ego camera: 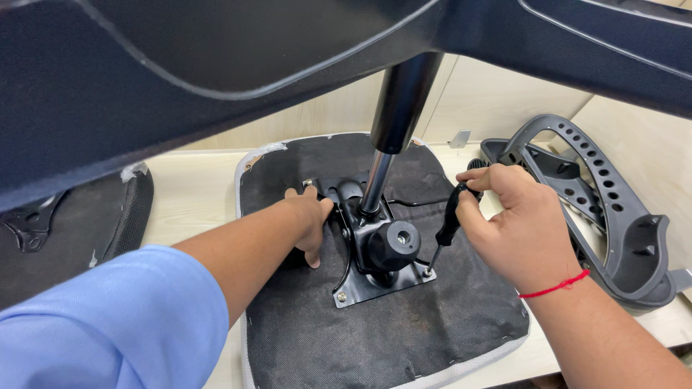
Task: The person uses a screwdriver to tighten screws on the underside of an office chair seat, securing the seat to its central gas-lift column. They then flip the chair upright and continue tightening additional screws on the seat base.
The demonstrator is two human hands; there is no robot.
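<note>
Setting: We work at a pale wooden tabletop (pixel 194 191) set against light wall panels; a dark chair base fills the top of the view.
Mechanism plate: One black tilt mechanism (pixel 375 252) lies flat on the middle of one upturned seat cushion (pixel 404 331), which rests on the tabletop.
Gas column: One black and chrome gas cylinder (pixel 382 173) rises from the mechanism up to the base overhead.
Screwdriver: One black-handled screwdriver (pixel 447 223) stands tilted, its tip on the screw at the plate's right front corner.
Right hand: Our right hand (pixel 512 223) has its grip closed around the screwdriver handle.
Left hand: Our left hand (pixel 306 216) lies palm down, fingers spread, on the cushion and touching the plate's left edge; it has hold of nothing.
Progress: We see a screw (pixel 341 296) at the left front corner and one at the rear left corner. We judge fastening partly complete, with the right front screw in hand; the fourth corner is hidden.
Surroundings: One grey perforated chair frame (pixel 613 216) lies to the right; one dark mesh pad (pixel 72 223) lies to the left.
</note>
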